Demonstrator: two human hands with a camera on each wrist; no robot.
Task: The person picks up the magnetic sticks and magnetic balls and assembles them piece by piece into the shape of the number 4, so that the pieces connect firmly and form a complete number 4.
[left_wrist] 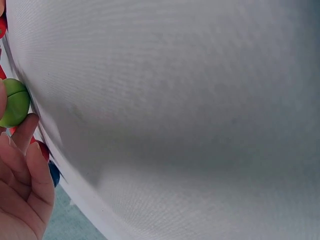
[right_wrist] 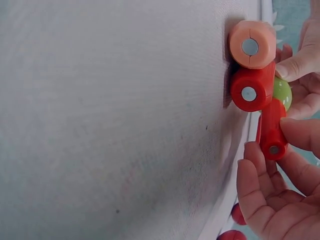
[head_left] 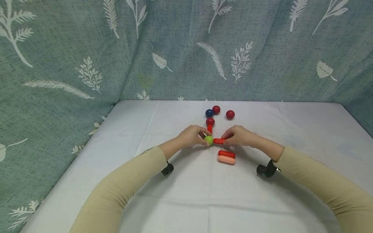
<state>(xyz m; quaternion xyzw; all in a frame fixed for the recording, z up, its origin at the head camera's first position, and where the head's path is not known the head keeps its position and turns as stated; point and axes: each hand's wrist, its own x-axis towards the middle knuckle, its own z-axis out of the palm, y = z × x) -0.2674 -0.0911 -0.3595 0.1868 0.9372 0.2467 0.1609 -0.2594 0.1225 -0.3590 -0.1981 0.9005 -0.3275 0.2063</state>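
My left hand [head_left: 191, 135] pinches a green ball [head_left: 209, 140] between thumb and fingers at the middle of the table. From the right, my right hand [head_left: 238, 136] grips a red magnetic rod [head_left: 219, 141], its far end right at the ball. In the right wrist view, a round metal disc shows in the near end of this held rod [right_wrist: 273, 131]. Another red rod [head_left: 209, 129] runs back from the green ball to a red ball [head_left: 210, 121]. Part of the green ball [left_wrist: 17, 103] shows at the left wrist view's edge.
A blue ball [head_left: 209, 113] and a red ball [head_left: 216, 110] sit together behind, with another red ball [head_left: 230, 114] to their right. Nearer me lie a red rod [head_left: 226, 153] and a peach rod [head_left: 226, 160], side by side. A patterned curtain [head_left: 180, 64] hangs behind the white-covered table [head_left: 175, 207].
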